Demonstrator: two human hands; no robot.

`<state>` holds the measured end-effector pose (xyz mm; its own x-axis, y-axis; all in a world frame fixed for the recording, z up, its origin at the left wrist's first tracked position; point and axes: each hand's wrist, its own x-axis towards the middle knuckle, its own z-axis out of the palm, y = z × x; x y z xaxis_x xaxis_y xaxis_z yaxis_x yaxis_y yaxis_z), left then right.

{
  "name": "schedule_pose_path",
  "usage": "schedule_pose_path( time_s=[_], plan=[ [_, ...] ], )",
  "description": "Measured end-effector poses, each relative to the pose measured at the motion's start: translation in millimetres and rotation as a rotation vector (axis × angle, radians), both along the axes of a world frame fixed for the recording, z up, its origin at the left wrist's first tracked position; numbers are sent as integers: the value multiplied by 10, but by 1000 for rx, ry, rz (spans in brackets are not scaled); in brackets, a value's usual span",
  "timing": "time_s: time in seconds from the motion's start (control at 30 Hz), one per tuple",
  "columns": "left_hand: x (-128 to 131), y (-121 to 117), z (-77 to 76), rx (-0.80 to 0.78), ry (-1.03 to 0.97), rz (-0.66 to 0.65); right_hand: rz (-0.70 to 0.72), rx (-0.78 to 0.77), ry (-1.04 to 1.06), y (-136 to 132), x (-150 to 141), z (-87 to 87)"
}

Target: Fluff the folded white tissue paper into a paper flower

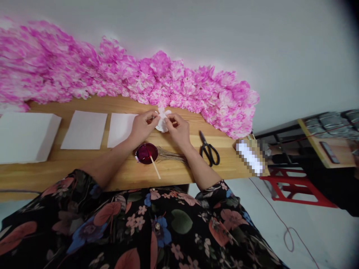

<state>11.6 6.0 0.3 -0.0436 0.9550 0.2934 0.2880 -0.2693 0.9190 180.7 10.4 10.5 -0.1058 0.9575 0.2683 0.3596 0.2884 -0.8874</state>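
Mass of pink-and-white flowers (pixel 117 69) runs from the upper left edge of the frame to right of centre, along the back of the wooden table (pixel 123 175) and in front of a pale wall (pixel 241 37). At left edge, middle height: thick white block (pixel 24 138), top face flat, right side sloping in view. Just beside it, a flat white rectangle (pixel 85 130); next, left of centre, a second white rectangle (pixel 120 127), its right part covered by the left hand (pixel 143 127). Left hand's grip is narrow, thumb and fingertips pinching the left side of a white ruffled piece (pixel 162 122), which sits at centre of frame, in front of the flowers. Below it, a dark bowl (pixel 155 150) of deep red-purple contents; a pale stick (pixel 155 167) leans out over the near rim toward lower right. Right of the bowl, thin brown strands (pixel 169 154) lie bunched, passing behind the right forearm. Right hand (pixel 180 130): grip likewise narrow, pinching the white piece from its right side. Black-handled scissors (pixel 206 146) lie right of that forearm, points toward the back, apart from both hands. Farther right, a pixelated patch hides an object at the table's end; red stool (pixel 297 189) beyond, at lower right; dark phone (pixel 329 152) on another wooden surface near the right edge.
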Motion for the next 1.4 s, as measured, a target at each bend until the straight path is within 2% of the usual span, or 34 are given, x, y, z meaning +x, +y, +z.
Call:
schedule_pose_path(
  time_s=[0.1, 0.17, 0.37, 0.47, 0.57, 0.73, 0.8, 0.9, 1.03, 1.17, 1.4],
  plan=[
    [-19, 25, -23, -31, -68, 4, 22, -165, 157, 46, 22, -17],
    [-25, 28, -26, -35, -82, -4, 36, -194, 181, 58, 35, -15],
    [1, -27, 43, -27, -34, -26, -1, 37, -65, 9, 28, 55],
    [17, -49, 76, -29, 24, -43, -1, 64, -64, 17, 28, 48],
    [19, -43, 74, -33, 8, -51, -23, -38, 74, 50, 35, 4],
    [-7, 7, 13, -57, -122, -60, -35, -362, 375, 109, 42, -77],
    [-21, 27, -12, -56, -155, -58, -23, -425, 430, 125, 56, -78],
    [-37, 50, -34, -56, -205, -32, -11, -380, 402, 127, 103, -12],
    [-49, 65, -33, -69, -230, 4, -45, -206, 167, 74, 149, 120],
    [-57, 64, -32, -42, -223, -19, -17, -96, -10, 16, 93, 126],
    [-28, 56, -99, -7, -200, -94, 62, -79, 80, 4, 21, 54]
  ],
)
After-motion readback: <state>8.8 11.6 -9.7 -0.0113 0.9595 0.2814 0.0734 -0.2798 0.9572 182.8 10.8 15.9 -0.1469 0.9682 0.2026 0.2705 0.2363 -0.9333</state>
